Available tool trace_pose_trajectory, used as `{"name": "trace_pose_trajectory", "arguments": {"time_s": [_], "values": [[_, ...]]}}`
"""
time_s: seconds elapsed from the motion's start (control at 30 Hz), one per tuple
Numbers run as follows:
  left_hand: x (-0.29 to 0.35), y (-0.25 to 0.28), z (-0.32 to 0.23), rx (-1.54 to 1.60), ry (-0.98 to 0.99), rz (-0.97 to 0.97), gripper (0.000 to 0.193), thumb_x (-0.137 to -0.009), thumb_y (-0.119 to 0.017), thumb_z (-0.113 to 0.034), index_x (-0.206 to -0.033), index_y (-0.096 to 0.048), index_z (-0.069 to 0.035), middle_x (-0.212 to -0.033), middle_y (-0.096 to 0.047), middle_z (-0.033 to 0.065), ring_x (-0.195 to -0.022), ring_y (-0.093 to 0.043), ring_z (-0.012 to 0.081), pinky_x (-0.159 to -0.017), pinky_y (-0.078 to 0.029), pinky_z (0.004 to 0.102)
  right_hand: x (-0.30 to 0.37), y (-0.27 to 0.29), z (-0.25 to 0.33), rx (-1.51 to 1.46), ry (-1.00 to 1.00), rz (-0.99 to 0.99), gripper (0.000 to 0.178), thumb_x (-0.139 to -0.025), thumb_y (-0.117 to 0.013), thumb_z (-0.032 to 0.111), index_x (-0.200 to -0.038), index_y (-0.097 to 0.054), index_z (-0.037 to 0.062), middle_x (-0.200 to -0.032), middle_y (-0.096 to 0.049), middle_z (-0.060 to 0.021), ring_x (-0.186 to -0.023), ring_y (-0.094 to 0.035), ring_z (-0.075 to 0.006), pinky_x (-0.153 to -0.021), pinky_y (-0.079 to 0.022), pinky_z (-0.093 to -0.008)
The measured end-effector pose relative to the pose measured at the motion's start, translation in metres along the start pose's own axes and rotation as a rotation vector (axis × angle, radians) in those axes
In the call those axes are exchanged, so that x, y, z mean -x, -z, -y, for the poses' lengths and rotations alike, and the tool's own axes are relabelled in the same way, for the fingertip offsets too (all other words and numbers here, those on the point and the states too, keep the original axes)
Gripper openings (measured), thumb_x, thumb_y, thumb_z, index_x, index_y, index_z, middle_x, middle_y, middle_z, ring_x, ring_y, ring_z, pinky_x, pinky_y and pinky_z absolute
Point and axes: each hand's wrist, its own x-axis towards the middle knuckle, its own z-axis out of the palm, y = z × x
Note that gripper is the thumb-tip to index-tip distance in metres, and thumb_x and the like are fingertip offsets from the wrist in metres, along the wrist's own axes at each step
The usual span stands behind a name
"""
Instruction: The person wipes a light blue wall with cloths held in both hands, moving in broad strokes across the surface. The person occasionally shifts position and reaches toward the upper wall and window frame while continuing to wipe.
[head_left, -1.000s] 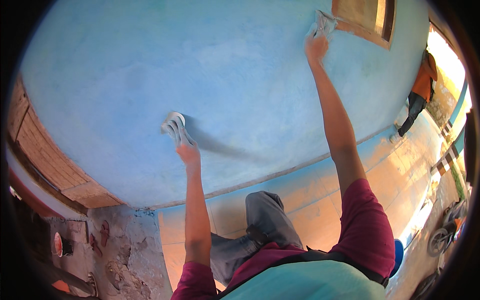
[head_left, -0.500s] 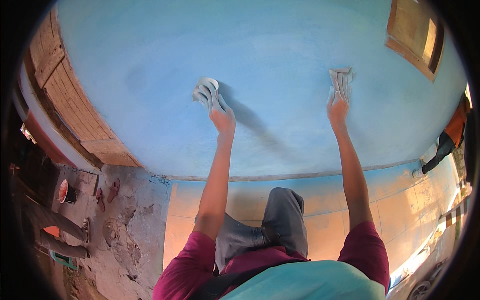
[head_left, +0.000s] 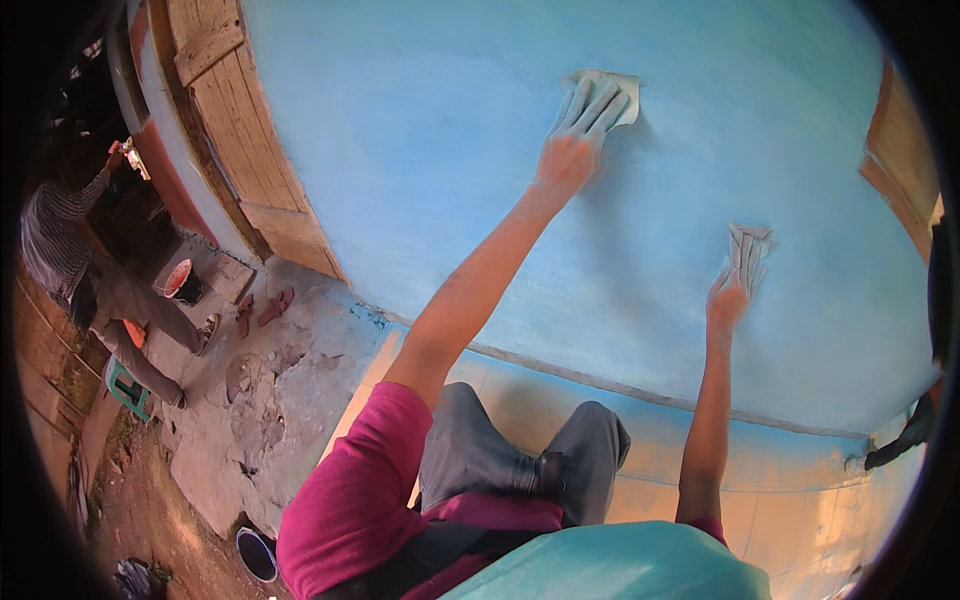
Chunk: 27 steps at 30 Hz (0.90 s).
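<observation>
Dust-coated, my left hand (head_left: 572, 150) presses a pale sheet of sandpaper (head_left: 629, 102) against the light blue wall (head_left: 450, 180), its fingers spread over the sheet. Lower and to the right, my right hand (head_left: 733, 288) holds a second, creased sheet of sandpaper (head_left: 764, 242) on the same wall. The fingers of that hand lie close together and are also whitened with dust. Both arms are stretched forward, the left one reaching higher. The palms and the sheets' undersides are hidden.
A wooden door (head_left: 240, 130) stands at left, a wooden frame (head_left: 900, 165) at far right. Below the wall runs a tiled ledge (head_left: 500, 385). Another person (head_left: 70, 235) works at far left, near a red-stained bucket (head_left: 183, 284), sandals (head_left: 275, 307) and a green stool (head_left: 127, 388). A dark bucket (head_left: 256, 555) sits lower left.
My left hand has slid its sandpaper up and to the right across the wall. My right hand now appears lower in view. The view has tilted and turned left, showing more of the other person.
</observation>
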Motion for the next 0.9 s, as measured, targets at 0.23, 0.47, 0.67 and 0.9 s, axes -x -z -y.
{"name": "trace_pose_trajectory", "arguments": {"time_s": [0.23,0.47,0.67,0.9], "values": [[0.04,0.08,0.15,-0.245,0.36,-0.237,0.038,-0.105,-0.05,-0.007,-0.142,-0.058,-0.007,-0.152,-0.05,0.0158,-0.144,-0.035,0.0473,-0.111,-0.044,0.0503,0.003,-0.015,0.007,-0.118,-0.029,-0.089,0.049,-0.098,-0.052,0.003,-0.145,-0.056,0.012,-0.157,-0.046,-0.0093,-0.149,-0.036,-0.0335,-0.121,-0.027,-0.0551],[-0.01,0.039,0.07,-0.123,0.35,-0.197,0.042,-0.104,-0.052,-0.01,-0.146,-0.053,-0.008,-0.152,-0.049,0.0166,-0.142,-0.036,0.0513,-0.115,-0.039,0.0525,0.008,-0.021,0.017,-0.175,-0.082,-0.162,0.047,-0.099,-0.051,0.003,-0.146,-0.054,0.0098,-0.158,-0.044,-0.0113,-0.148,-0.036,-0.0363,-0.121,-0.026,-0.0553],[-0.033,0.009,0.018,-0.157,-0.001,-0.054,0.043,-0.101,-0.06,-0.013,-0.144,-0.057,-0.017,-0.15,-0.053,0.0111,-0.141,-0.041,0.0456,-0.113,-0.042,0.0525,0.006,-0.02,0.01,-0.121,-0.047,-0.114,0.044,-0.101,-0.05,0.006,-0.145,-0.055,0.0083,-0.158,-0.045,-0.011,-0.147,-0.038,-0.0367,-0.12,-0.026,-0.0561],[-0.002,0.076,0.133,-0.292,0.147,-0.143,0.037,-0.105,-0.051,-0.012,-0.14,-0.061,-0.014,-0.15,-0.053,0.011,-0.14,-0.045,0.0404,-0.113,-0.042,0.0469,0.015,-0.018,0.001,-0.097,-0.031,-0.088,0.042,-0.102,-0.05,0.007,-0.144,-0.056,0.0078,-0.157,-0.046,-0.0111,-0.147,-0.038,-0.0363,-0.12,-0.027,-0.056]]}}
